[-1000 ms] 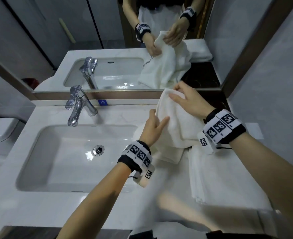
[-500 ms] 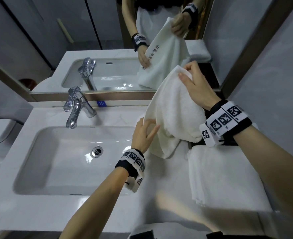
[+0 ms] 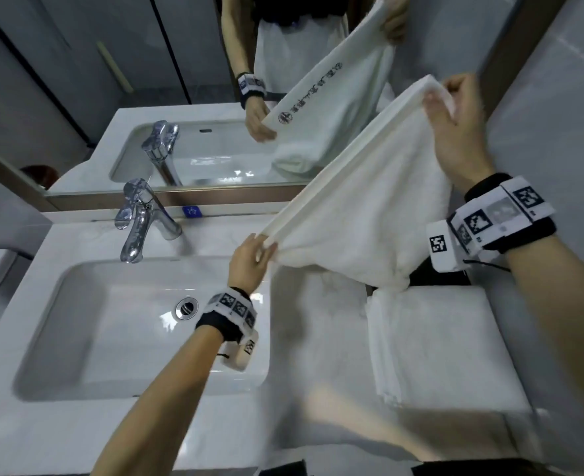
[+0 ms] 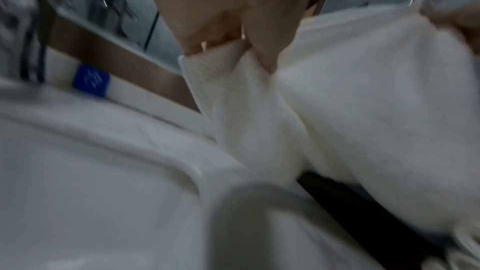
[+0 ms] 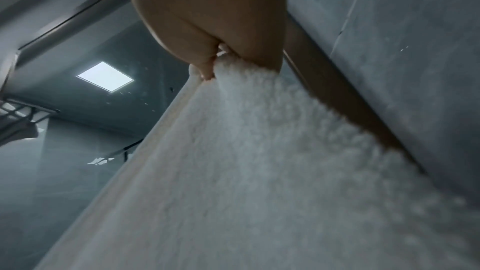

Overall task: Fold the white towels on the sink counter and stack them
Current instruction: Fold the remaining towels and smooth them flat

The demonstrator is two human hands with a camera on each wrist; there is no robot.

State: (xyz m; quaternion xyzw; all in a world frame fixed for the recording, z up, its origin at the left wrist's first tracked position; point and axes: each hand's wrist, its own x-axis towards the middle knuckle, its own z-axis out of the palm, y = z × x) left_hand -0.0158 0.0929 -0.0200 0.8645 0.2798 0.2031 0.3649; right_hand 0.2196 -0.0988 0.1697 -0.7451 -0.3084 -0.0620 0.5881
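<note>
A white towel (image 3: 369, 207) hangs stretched in the air above the counter, its top hem running diagonally. My left hand (image 3: 253, 255) pinches the lower left corner of that hem; the left wrist view shows the thumb and fingers of that left hand (image 4: 241, 46) closed on the towel (image 4: 363, 93) corner. My right hand (image 3: 452, 115) grips the upper right corner, high near the mirror; in the right wrist view the right hand (image 5: 221, 56) clamps the towel (image 5: 259, 171) edge. The towel's bottom sags onto a folded white towel stack (image 3: 434, 341) on the counter's right.
The sink basin (image 3: 119, 324) with a chrome faucet (image 3: 139, 221) takes up the counter's left. The mirror (image 3: 215, 97) stands right behind, with a grey wall (image 3: 558, 132) close on the right. A dark tray (image 3: 434, 273) lies under the hanging towel.
The towel has been lifted off the counter and spread out. My right hand rose up and right with one corner; my left hand slid along the hem to the other corner.
</note>
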